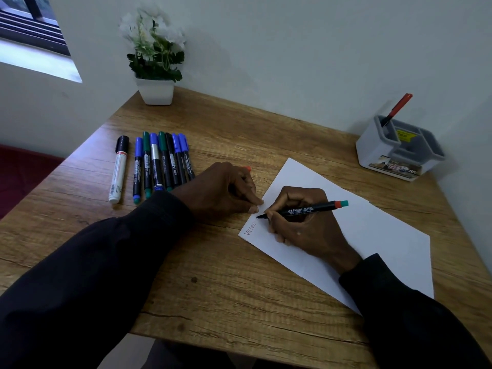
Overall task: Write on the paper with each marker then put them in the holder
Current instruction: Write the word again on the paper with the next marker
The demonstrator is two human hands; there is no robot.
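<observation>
bare table (pixel 226 288) nearside, holder (pixel 399 153) approach seemingly clear

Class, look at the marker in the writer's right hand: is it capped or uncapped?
Uncapped. The marker in the right hand shows its bare dark tip on the paper, beside fresh writing.

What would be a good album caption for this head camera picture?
Right hand writes on the paper with a black marker; left hand steadies the sheet, capped markers waiting.
</observation>
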